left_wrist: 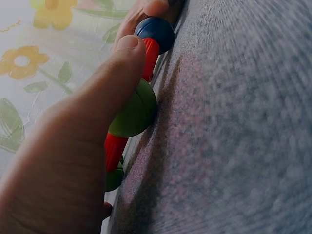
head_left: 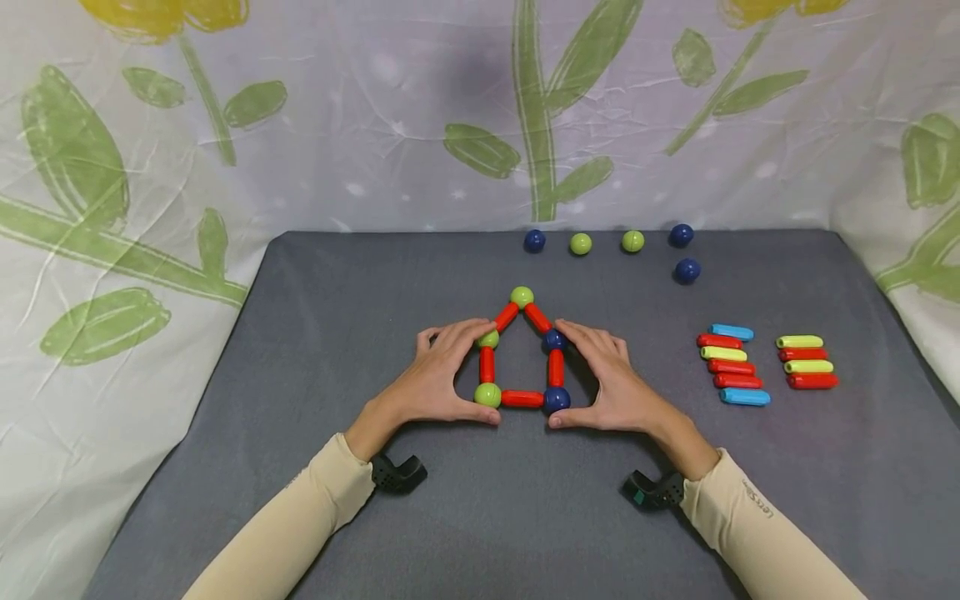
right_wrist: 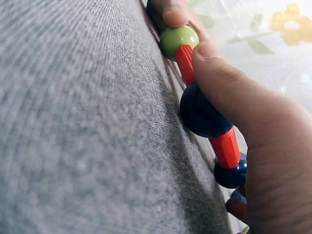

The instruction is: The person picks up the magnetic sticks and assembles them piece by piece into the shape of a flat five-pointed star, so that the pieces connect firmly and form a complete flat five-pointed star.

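Note:
A house-shaped frame of red rods (head_left: 522,399) joined by balls lies flat on the grey table. Its peak is a green ball (head_left: 522,297); two green balls form the left corners and two blue balls the right ones. My left hand (head_left: 438,379) holds the left side, thumb at the lower green ball (left_wrist: 134,112) and fingertips by the upper one. On the other side my right hand (head_left: 611,379) holds the frame, its thumb against the lower blue ball (right_wrist: 204,112) and its fingertips at the upper blue ball (head_left: 553,340).
Loose blue balls (head_left: 682,236) and green balls (head_left: 581,243) lie along the table's back edge. To the right are two columns of loose rods, one with a blue rod (head_left: 745,397) at its near end, the other with a red rod (head_left: 813,382). A flowered cloth (head_left: 360,125) hangs behind.

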